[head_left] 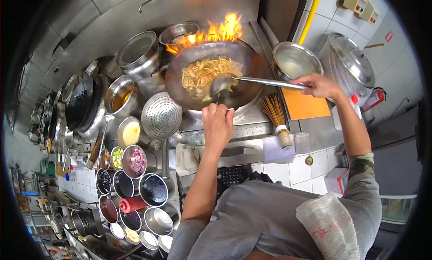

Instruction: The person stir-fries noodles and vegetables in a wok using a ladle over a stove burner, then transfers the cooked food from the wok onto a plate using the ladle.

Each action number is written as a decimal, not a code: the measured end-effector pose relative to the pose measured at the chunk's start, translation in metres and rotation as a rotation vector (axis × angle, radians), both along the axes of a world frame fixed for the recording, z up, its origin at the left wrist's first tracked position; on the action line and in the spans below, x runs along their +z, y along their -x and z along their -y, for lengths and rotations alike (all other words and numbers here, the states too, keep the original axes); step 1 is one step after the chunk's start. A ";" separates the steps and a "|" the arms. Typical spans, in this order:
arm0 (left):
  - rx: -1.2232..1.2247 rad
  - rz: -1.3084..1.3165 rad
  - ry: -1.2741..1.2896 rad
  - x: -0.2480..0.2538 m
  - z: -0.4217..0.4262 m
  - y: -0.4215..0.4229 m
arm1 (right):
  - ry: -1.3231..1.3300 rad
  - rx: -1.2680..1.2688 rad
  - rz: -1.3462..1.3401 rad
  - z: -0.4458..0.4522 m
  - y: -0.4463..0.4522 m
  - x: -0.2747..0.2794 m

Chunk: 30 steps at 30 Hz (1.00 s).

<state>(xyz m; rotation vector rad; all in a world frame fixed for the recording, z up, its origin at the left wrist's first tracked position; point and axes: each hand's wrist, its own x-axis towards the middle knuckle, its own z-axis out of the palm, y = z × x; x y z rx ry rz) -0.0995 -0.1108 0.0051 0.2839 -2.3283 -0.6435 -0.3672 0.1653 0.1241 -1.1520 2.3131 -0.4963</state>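
Observation:
My left hand is closed at the near edge of the wok, apparently on its rim or handle, which the fingers mostly hide. Thin strips of food like noodles lie in the wok, and flames rise behind its far rim. In my right hand is the long metal handle of a ladle. The ladle's bowl rests in the wok at the near right side of the food.
A perforated strainer and several containers of ingredients, one with chopped onion, stand at the left. Right of the wok are a bamboo brush, an orange board, a metal pan and a lidded pot.

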 end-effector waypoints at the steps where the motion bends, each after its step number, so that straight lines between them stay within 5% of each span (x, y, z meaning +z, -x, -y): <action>1: 0.023 0.016 0.008 -0.019 0.001 0.003 | 0.032 0.075 -0.091 0.006 0.006 -0.011; 5: 0.063 0.069 0.020 -0.071 -0.013 -0.010 | 0.270 0.118 -0.567 0.025 -0.004 -0.054; 6: 0.019 0.062 -0.005 -0.076 -0.021 -0.028 | 0.149 0.076 -0.588 0.021 -0.016 -0.038; 8: -0.036 0.014 -0.036 -0.060 -0.033 -0.048 | -0.100 -0.010 -0.591 0.013 -0.043 -0.008; 11: 0.029 -0.058 -0.019 0.014 -0.030 -0.032 | 0.256 0.129 -0.196 -0.025 0.002 -0.038; 12: 0.031 -0.057 -0.017 0.017 -0.025 -0.019 | 0.109 -0.009 0.028 -0.013 -0.017 0.003; 17: 0.049 -0.024 0.019 -0.038 -0.011 0.014 | 0.047 0.070 -0.215 0.021 0.004 -0.013; 21: -0.003 0.013 0.011 -0.073 -0.030 -0.043 | 0.132 0.065 -0.488 0.018 -0.020 -0.019; 24: 0.001 0.024 -0.016 -0.031 -0.036 -0.050 | 0.291 0.106 -0.482 -0.014 -0.018 -0.031; 28: 0.023 0.001 -0.013 -0.004 -0.010 -0.005 | 0.105 -0.352 0.207 -0.032 -0.038 -0.018; 30: 0.029 0.030 -0.008 -0.019 0.001 0.011 | 0.268 -0.372 0.209 -0.015 -0.056 -0.039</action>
